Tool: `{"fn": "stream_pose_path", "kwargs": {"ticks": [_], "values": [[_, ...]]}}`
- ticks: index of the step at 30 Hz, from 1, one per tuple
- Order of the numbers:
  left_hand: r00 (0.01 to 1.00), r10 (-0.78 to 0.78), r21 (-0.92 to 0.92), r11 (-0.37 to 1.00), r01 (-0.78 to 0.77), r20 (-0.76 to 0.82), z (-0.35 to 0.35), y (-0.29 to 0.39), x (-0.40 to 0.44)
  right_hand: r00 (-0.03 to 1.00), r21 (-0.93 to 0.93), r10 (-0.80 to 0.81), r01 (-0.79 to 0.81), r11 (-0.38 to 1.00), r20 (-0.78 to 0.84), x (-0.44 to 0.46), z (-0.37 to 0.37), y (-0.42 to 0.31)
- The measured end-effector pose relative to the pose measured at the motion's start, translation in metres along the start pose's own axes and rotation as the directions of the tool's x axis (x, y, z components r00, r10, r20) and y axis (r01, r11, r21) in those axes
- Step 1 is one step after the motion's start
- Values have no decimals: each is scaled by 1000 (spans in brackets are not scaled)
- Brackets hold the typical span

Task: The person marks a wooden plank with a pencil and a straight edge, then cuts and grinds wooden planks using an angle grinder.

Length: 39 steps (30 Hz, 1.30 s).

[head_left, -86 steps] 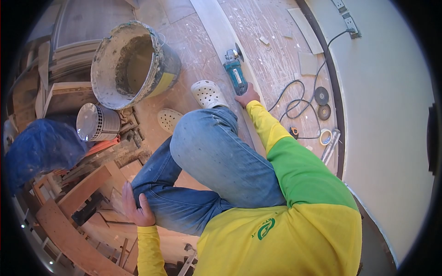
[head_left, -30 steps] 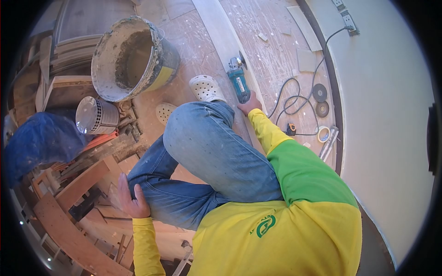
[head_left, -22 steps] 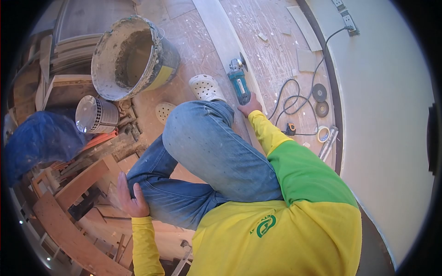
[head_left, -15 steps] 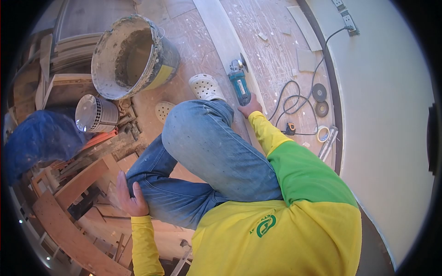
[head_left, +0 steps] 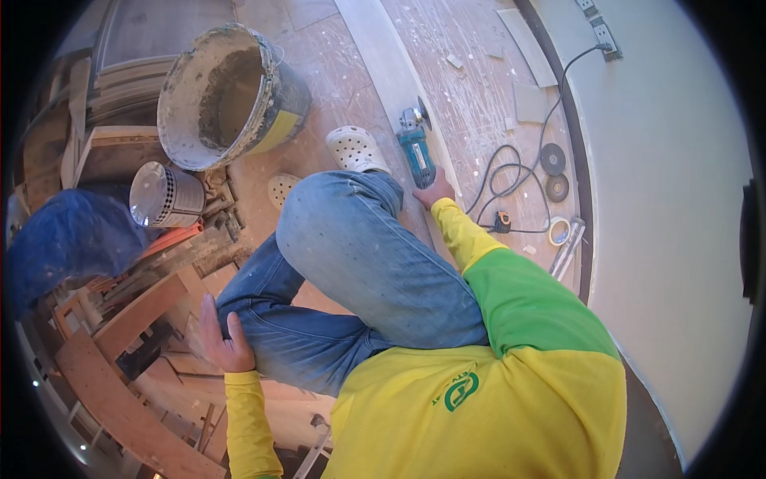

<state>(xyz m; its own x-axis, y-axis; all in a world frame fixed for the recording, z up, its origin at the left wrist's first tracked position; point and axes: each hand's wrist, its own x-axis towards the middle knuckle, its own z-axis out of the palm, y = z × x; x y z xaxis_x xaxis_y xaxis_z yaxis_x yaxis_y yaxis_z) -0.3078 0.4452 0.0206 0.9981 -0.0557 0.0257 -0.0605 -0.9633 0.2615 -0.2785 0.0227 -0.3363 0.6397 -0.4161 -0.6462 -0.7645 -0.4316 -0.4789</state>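
Observation:
My right hand (head_left: pixel 433 190) is wrapped round the rear of a teal angle grinder (head_left: pixel 416 152). Its metal head and dark disc point away from me, over a long pale plank (head_left: pixel 381 56) on the floor. The disc stands on edge at the plank's right side; I cannot tell whether it touches. My left hand (head_left: pixel 227 335) rests beside my bent knee, with thumb and fingers apart and nothing in it. A black cord (head_left: pixel 511 180) lies looped on the floor right of the grinder.
Two grinding discs (head_left: pixel 552 160), a tape measure (head_left: pixel 501 222) and a tape roll (head_left: pixel 559 231) lie near the wall. A wall outlet (head_left: pixel 606 40) holds the cord's plug. On the left are a large dirty bucket (head_left: pixel 291 108), a smaller pail (head_left: pixel 187 198), a blue bag (head_left: pixel 72 247) and wood scraps (head_left: pixel 112 399).
Hardly anything differs. The left hand has shifted up very slightly, while the grinder and right hand stay in almost the same place.

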Motion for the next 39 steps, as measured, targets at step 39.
{"fn": "stream_pose_path", "kwargs": {"ticks": [39], "values": [[999, 11, 8, 1000, -11, -31, 2, -1, -1, 998, 3, 48, -48, 999, 51, -31, -3, 28]]}}
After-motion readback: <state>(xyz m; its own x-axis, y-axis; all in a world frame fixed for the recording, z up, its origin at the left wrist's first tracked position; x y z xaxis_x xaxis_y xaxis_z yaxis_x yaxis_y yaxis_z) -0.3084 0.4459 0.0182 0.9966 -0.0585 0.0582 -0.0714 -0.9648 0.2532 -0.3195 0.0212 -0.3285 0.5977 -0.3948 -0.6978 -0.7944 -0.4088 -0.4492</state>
